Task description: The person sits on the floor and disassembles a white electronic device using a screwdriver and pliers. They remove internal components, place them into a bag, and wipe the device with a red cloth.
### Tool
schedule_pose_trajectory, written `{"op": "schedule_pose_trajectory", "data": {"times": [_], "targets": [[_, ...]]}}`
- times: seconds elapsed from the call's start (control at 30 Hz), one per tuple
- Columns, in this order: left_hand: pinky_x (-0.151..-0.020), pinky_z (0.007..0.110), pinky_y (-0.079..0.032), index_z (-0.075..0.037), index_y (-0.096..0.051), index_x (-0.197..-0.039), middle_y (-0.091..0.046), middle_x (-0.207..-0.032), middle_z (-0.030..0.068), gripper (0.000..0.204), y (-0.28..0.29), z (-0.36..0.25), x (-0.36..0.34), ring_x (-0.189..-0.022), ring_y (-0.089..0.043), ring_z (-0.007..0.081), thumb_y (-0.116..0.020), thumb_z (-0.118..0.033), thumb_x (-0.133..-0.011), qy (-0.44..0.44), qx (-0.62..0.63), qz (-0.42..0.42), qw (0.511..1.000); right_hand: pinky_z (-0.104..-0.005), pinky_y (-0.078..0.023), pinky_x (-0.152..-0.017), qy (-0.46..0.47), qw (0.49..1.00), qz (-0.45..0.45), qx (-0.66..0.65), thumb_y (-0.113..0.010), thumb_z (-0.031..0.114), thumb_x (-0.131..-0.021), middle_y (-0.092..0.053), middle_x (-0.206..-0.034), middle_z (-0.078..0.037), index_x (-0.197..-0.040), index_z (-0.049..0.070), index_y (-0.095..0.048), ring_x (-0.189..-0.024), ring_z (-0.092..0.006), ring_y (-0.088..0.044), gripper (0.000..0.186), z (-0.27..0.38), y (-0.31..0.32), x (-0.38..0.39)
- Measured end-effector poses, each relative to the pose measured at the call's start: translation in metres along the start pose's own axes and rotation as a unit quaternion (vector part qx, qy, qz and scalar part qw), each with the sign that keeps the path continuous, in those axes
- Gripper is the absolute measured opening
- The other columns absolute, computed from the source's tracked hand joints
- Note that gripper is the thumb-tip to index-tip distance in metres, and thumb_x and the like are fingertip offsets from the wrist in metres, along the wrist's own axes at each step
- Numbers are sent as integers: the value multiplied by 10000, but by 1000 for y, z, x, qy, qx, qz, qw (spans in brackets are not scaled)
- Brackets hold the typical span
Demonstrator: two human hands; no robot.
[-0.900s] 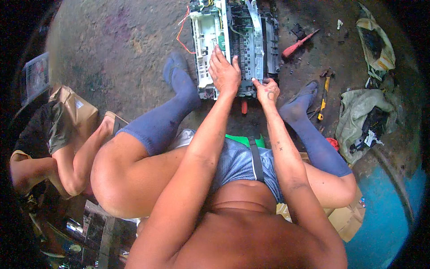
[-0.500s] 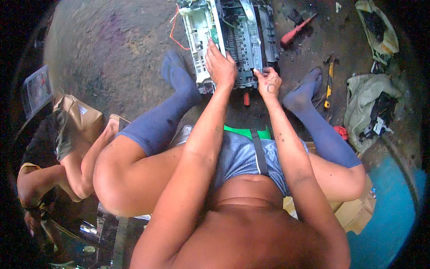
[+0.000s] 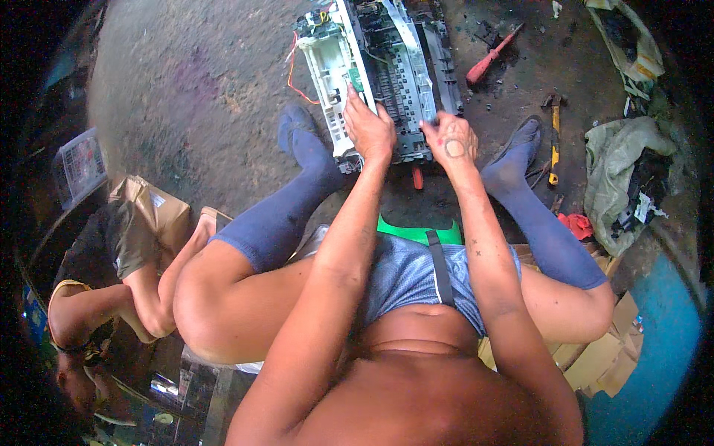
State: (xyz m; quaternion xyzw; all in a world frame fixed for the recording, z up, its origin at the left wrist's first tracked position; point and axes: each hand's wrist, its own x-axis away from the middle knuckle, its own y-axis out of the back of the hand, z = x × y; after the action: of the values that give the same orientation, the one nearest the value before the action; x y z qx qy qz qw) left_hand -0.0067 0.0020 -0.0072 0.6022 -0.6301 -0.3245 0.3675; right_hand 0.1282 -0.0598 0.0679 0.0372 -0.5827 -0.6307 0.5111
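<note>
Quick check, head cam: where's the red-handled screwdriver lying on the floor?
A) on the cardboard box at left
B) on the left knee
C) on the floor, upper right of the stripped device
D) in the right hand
C: the red-handled screwdriver lies on the bare floor, just right of the stripped device, while the left hand and right hand both rest on the device's near edge.

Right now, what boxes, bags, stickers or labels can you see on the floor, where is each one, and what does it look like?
Brown cardboard box: far left, by another person's arm, with a small white label on top.
Flattened brown cardboard: lower right, under the leg, on the blue floor patch.
Printed flat package: left edge, pale with dark rows; too blurred to tell more.
Grey-green bag: right side, crumpled, dark parts spilling out.
</note>
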Motion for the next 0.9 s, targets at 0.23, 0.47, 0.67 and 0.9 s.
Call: {"op": "schedule_pose_trajectory", "data": {"times": [0.23, 0.47, 0.67, 0.9], "targets": [[-1138, 500, -343, -32, -297, -1569, -495, -1454, 218, 771, 8, -7, -4, -1350, -454, 393, -657, -160, -900, 37, 23, 57, 997, -460, -543, -858, 262, 939, -178, -137, -766, 228, -836, -701, -1055, -207, -1160, 25, -672, -1005, -401, -678, 394, 76, 12, -92], [-1160, 497, -323, -44, -267, -1587, -482, -1469, 213, 799, 1, -8, -5, -1370, -443, 382, -647, -168, -895, 37, 16, 69, 997, -593, -311, -1155, 367, 900, -12, 236, -909, 366, -627, -459, -1552, -148, -1538, 77, -383, -1469, -310, -392, 1091, 124, 30, -206], [-1157, 500, -320, -55, -265, -1594, -477, -1475, 216, 786, -1, 1, -3, -1383, -432, 378, -635, -184, -914, 32, 14, 49, 998, -577, -333, -1144, 399, 875, 10, 275, -945, 377, -608, -523, -1462, -128, -1513, 68, -404, -1397, -308, -466, 1099, 127, 35, -198], [-1144, 497, -337, -53, -278, -1589, -496, -1460, 224, 757, 3, -3, -7, -1352, -461, 395, -628, -196, -933, 33, 12, 51, 998, -562, -341, -1127, 466, 851, -31, 240, -930, 387, -597, -619, -1200, -119, -1274, 59, -553, -1226, -311, -551, 841, 121, 40, -214]]}}
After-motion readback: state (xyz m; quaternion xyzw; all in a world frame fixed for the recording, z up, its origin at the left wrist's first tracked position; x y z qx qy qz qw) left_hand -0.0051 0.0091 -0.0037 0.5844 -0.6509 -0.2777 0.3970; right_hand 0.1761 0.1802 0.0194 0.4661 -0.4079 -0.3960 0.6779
